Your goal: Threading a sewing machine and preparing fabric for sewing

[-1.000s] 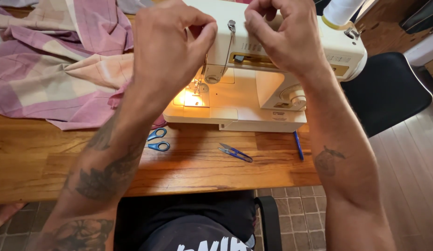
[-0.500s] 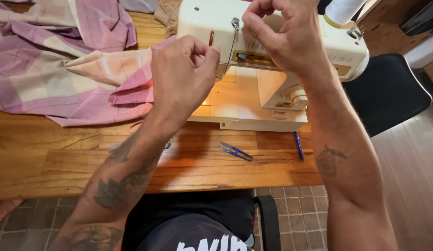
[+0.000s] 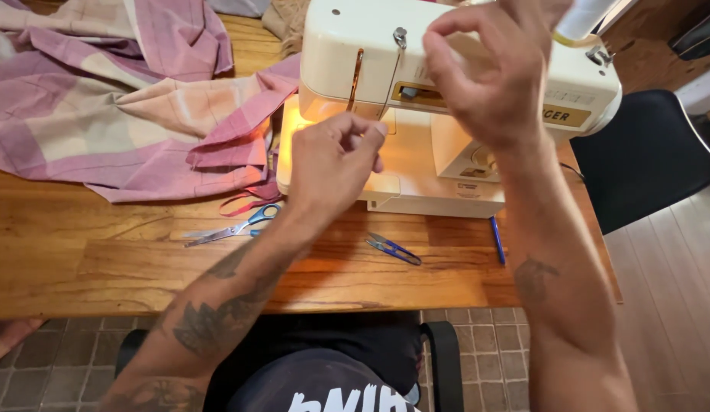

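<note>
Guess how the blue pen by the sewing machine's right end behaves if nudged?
The blue pen looks slim and round, so it probably rolls sideways on the smooth wooden table. Likely light and stiff. It lies near the table's right edge, so a push could send it off.

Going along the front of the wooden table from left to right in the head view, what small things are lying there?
Blue-handled scissors → small blue thread snips → blue pen. All three lie flat on the wooden table, in front of the cream sewing machine.

Thread spool (image 3: 585, 17) cut off above.
</note>
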